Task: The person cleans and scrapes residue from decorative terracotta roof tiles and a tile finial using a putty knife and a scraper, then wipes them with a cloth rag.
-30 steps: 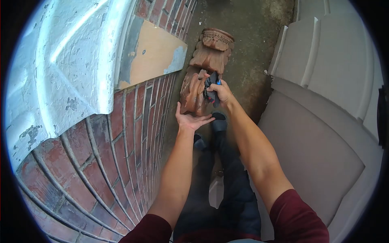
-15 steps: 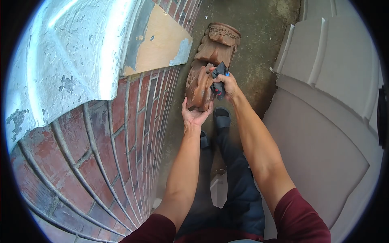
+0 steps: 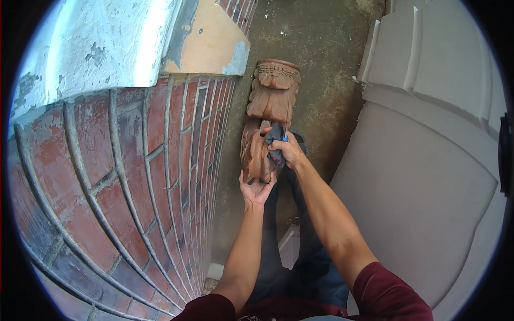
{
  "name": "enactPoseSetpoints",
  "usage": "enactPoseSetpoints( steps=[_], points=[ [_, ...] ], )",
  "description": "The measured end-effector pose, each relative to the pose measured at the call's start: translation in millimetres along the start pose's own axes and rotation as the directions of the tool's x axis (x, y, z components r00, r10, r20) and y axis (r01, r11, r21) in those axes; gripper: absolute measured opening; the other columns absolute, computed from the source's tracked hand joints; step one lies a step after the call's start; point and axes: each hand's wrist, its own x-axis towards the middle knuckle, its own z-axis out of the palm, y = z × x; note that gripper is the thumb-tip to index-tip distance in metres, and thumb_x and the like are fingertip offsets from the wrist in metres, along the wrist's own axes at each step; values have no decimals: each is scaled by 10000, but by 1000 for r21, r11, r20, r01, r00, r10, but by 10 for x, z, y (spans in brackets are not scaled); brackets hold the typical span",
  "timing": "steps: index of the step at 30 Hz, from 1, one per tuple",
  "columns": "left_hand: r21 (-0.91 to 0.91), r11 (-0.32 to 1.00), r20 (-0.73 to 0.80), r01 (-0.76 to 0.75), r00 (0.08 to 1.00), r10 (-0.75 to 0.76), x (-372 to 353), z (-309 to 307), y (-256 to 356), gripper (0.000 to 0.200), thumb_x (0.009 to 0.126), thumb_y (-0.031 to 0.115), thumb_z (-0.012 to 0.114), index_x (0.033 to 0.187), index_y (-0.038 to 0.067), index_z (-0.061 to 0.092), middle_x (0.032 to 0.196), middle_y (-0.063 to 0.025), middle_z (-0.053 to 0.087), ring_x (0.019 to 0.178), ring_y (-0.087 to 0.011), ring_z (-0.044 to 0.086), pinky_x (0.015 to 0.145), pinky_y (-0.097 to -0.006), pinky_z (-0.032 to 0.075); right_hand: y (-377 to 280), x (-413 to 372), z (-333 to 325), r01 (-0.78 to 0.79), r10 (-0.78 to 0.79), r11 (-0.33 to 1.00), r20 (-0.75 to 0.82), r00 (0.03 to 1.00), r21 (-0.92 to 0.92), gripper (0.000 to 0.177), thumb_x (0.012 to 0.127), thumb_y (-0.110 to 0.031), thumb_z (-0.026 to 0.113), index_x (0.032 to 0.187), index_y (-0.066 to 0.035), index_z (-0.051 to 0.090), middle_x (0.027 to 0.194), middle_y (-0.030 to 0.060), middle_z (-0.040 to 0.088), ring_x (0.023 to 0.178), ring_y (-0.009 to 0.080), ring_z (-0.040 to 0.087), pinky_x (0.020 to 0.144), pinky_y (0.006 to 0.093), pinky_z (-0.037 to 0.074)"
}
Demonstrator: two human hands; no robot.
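A brown carved ornamental pedestal (image 3: pixel 273 101), tiered and leaf-patterned with a round rim at its far end, lies lengthwise in front of me. My left hand (image 3: pixel 257 191) cups its near end from below, fingers wrapped around the edge. At its right side my right hand (image 3: pixel 289 151) is closed around a dark cloth (image 3: pixel 275 140) with small red patches. The same fist grips a thin-shafted tool with a blue handle (image 3: pixel 285 138), which looks like a screwdriver. Its shaft runs along the pedestal towards the far end.
To the left rises a red brick wall (image 3: pixel 134 166), topped by a peeling white ledge (image 3: pixel 107 43) with a tan panel (image 3: pixel 209 37). A pale grey moulded wall (image 3: pixel 412 155) bounds the right side. Between them runs a narrow strip of stained concrete floor (image 3: pixel 326 69). My legs are below the pedestal.
The pedestal and both hands sit lower in the view, the pedestal slightly further left and pointing straighter ahead. Both hands keep their holds. The right foot is now mostly hidden behind my right hand.
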Motion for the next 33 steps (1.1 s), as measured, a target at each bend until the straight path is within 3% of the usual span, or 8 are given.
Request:
enactPoseSetpoints(
  steps=[13,17,20,29,33],
  points=[
    [96,992,52,-82,996,77,-414,-686,631,795,800,570,631,1396,89,419,1356,-258,420,1210,-470,409,868,-516,492,923,-242,337,-51,50,998,19,999,29,549,644,-4,600,1193,-1,583,834,-3,581,674,85,547,604,229,460],
    [100,990,42,-98,995,94,-484,-792,761,785,794,569,636,1392,104,430,1365,-230,424,1221,-471,400,856,-504,489,1125,-253,404,-65,64,997,14,998,47,569,630,-2,611,1199,-6,596,836,-1,586,676,88,550,611,231,466],
    [31,994,28,-103,994,102,-514,-952,851,745,835,524,604,1422,110,405,1390,-223,447,1264,-479,412,846,-543,479,1212,-283,446,-91,90,994,16,996,56,570,626,5,613,1196,-14,606,835,-2,588,674,91,550,612,234,468],
    [0,995,-20,-99,995,99,-699,-1191,987,731,819,546,586,1392,113,448,1370,-204,470,1210,-475,441,832,-503,486,1518,-377,570,-187,187,981,6,982,55,548,647,22,608,1191,-38,621,834,2,601,668,96,551,607,248,483],
    [62,988,-70,-144,986,149,-768,-1260,1124,753,745,553,656,1310,78,507,1276,-223,474,1125,-438,437,782,-473,483,1691,-353,637,-202,202,979,3,979,41,533,648,25,624,1177,-39,633,844,8,615,690,105,572,624,256,493]
  ],
)
